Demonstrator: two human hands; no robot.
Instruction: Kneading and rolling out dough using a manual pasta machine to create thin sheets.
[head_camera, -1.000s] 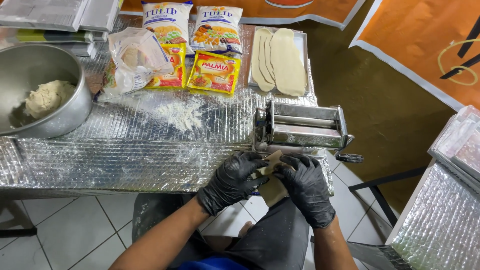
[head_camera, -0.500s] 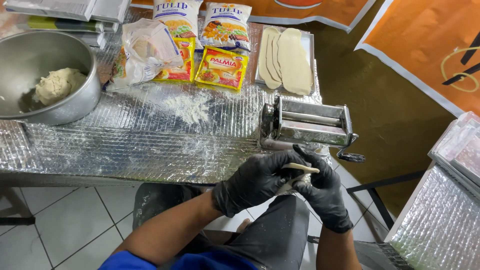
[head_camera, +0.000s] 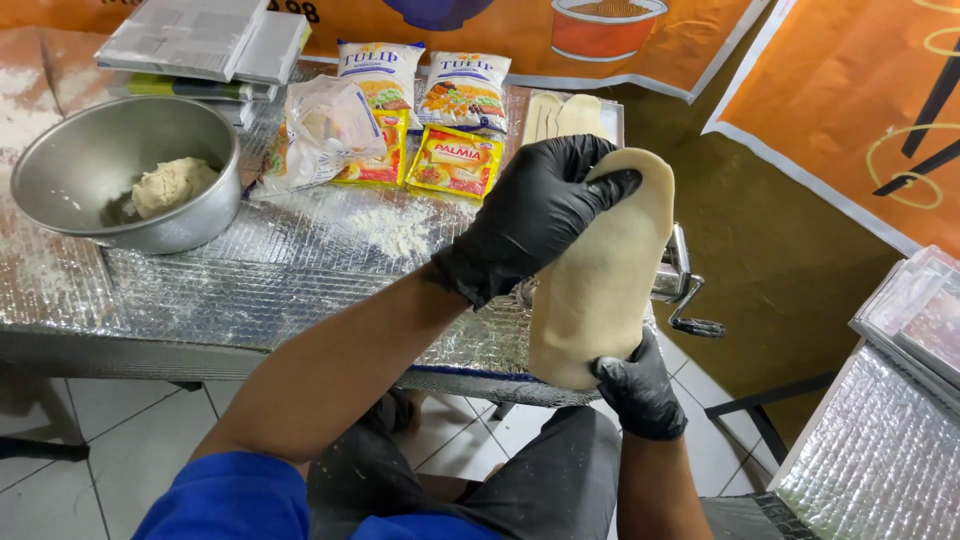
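Note:
A long flat sheet of pale dough (head_camera: 600, 280) hangs upright in front of me. My left hand (head_camera: 535, 215), in a black glove, grips its top edge with the fingers curled over it. My right hand (head_camera: 640, 385), also gloved in black, supports the sheet's lower end from underneath. Behind the sheet, mostly hidden, sits a metal pasta roller (head_camera: 672, 270) with its crank handle (head_camera: 695, 320) sticking out to the right at the table's edge.
A steel bowl (head_camera: 60, 170) holding a dough lump (head_camera: 172, 185) stands at left on the foil-covered table (head_camera: 250, 290). Several packets (head_camera: 455, 160) and a plastic bag (head_camera: 325, 130) lie at the back, beside rolled dough sheets (head_camera: 560, 115) on a tray. Another foil surface (head_camera: 880, 460) stands at right.
Both hands have risen from under the roller at the table's edge, lifting a long dough sheet up in front of me. The camera view has shifted too.

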